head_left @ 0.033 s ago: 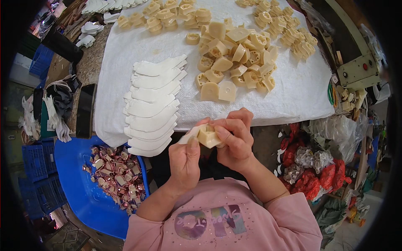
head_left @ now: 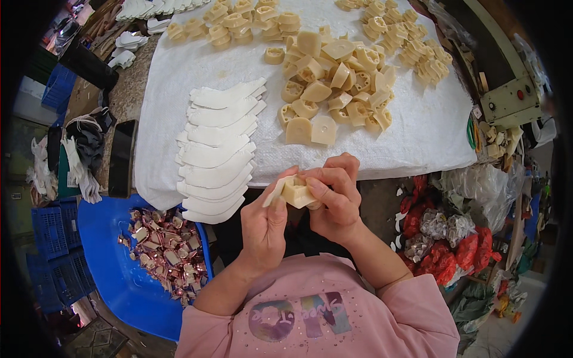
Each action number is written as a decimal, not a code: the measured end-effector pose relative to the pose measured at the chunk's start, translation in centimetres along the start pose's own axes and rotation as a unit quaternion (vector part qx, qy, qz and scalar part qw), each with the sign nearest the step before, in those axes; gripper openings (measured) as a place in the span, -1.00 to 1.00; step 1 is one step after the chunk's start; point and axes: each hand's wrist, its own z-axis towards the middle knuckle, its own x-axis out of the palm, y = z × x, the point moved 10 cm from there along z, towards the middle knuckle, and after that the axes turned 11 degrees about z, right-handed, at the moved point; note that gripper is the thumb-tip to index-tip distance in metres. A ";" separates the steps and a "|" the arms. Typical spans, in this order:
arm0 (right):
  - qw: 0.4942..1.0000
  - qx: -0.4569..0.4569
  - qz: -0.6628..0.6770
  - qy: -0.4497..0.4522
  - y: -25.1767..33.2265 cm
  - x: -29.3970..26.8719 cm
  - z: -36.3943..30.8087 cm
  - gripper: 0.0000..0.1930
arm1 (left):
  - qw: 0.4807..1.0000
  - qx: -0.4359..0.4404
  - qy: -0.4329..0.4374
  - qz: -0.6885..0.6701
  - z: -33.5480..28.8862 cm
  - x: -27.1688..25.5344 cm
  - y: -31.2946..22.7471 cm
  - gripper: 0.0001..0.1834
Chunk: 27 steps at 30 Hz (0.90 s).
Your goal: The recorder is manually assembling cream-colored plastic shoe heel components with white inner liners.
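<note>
Just in front of my body, my right hand point(head_left: 338, 203) is closed round a small cream moulded piece point(head_left: 296, 193) with angled sides and a hollow top. Thumb and fingers of my left hand point(head_left: 262, 230) pinch a thin white strip point(head_left: 274, 192) against the left side of that piece. Beyond my left hand, a column of overlapping curved white strips point(head_left: 215, 156) lies on the white cloth point(head_left: 418, 143). A heap of similar cream pieces point(head_left: 334, 83) is piled on the cloth straight ahead. My fingertips partly hide the held piece.
Left of me stands a blue tub point(head_left: 107, 256) of shiny pinkish pieces point(head_left: 167, 247). A dark phone point(head_left: 122, 158) lies by the cloth's left edge. More cream pieces point(head_left: 406, 36) sit at the back. Red plastic bags point(head_left: 465, 250) hang low at right, below a metal machine frame point(head_left: 510, 101).
The white strip has tilted slightly, its free end coming up, and the cream piece has turned a little in my fingers. Both arms stay in place.
</note>
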 end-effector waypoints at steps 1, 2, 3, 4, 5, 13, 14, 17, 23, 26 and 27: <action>1.000 0.013 0.004 -0.002 -0.1 0.0 0.1 -0.59 | 1.000 0.000 0.002 -0.001 0.3 0.0 -0.1 -0.58; 1.000 0.026 0.007 -0.004 -0.3 -0.1 0.2 -0.61 | 0.999 0.029 -0.040 0.005 0.6 -0.8 -1.0 -0.60; 1.000 0.027 0.004 -0.004 -0.2 -0.3 0.4 -0.61 | 0.995 0.057 -0.081 0.010 0.6 -1.6 -2.0 -0.62; 1.000 0.020 -0.012 0.017 -0.1 -0.2 0.5 -0.62 | 0.990 0.006 -0.137 -0.035 0.4 -2.6 -1.4 -0.68; 0.999 0.014 -0.028 0.038 0.0 -0.1 0.6 -0.64 | 0.995 0.006 -0.103 0.014 0.1 -3.3 -1.1 -0.68; 0.962 0.117 -0.139 0.202 -0.2 1.5 1.7 -0.75 | 0.978 0.094 -0.114 0.146 0.2 -2.6 -2.7 -0.80; 0.956 0.134 -0.139 0.221 -0.5 1.8 1.4 -0.76 | 0.978 0.094 -0.113 0.146 0.2 -2.4 -2.7 -0.80; 0.960 0.131 -0.124 0.213 -0.3 2.0 1.3 -0.76 | 0.964 0.134 -0.108 0.204 -0.1 -1.8 -3.5 -0.81; 0.975 0.119 -0.085 0.169 -1.4 1.6 0.7 -0.76 | 0.945 0.176 -0.112 0.251 -0.2 -1.6 -4.4 -0.81; 0.981 0.147 0.001 0.129 -1.8 1.1 0.6 -0.74 | 0.995 0.052 -0.062 0.054 0.5 -2.3 -0.4 -0.77; 0.981 0.146 0.004 0.130 -1.9 1.1 0.5 -0.74 | 0.995 0.051 -0.065 0.055 0.7 -2.2 0.1 -0.77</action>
